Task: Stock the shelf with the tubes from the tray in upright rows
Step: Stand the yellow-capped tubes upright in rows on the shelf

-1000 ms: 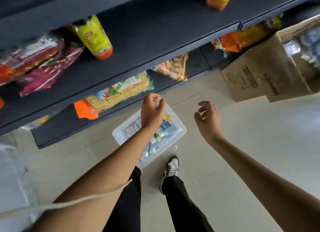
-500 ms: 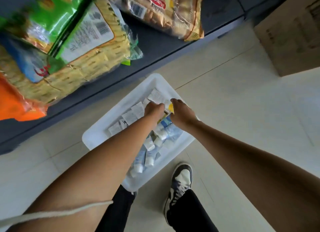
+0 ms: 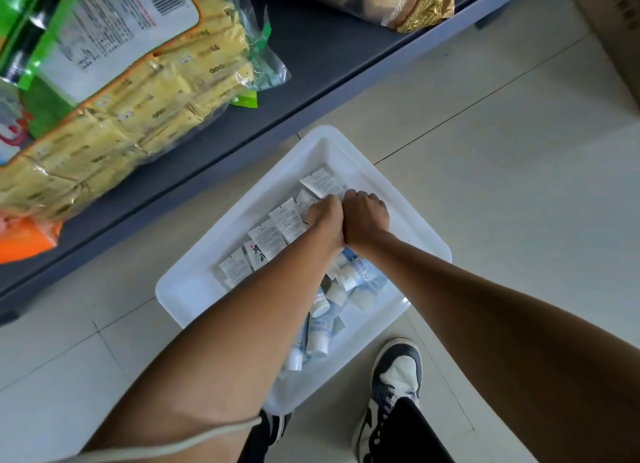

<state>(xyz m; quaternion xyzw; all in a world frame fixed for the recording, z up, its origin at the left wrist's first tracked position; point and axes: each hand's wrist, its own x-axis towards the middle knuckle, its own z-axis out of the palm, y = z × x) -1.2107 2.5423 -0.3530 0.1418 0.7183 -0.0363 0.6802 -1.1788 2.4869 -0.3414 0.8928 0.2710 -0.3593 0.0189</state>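
A white plastic tray [image 3: 194, 289] sits on the floor in front of the bottom shelf [image 3: 311, 64]. Several white and pale-blue tubes [image 3: 287, 220] lie flat in it, some with white caps [image 3: 317, 345]. Both my hands are down in the tray's far half, pressed side by side. My left hand [image 3: 323, 216] has its fingers curled into the row of white tubes. My right hand [image 3: 365, 216] is fisted over the end of a white tube [image 3: 320, 183]. The fingertips of both hands are hidden under the hands.
The dark shelf holds a big bag of yellow packets [image 3: 121, 92], a gold-wrapped pack [image 3: 398, 2] and an orange pack [image 3: 24, 241]. A cardboard box [image 3: 620, 29] stands at the far right. My shoes [image 3: 394, 379] are just behind the tray on the tiled floor.
I have bent lower, so the tray looks closer. Both hands dropped from above the tray into it, met, and closed among the tubes.
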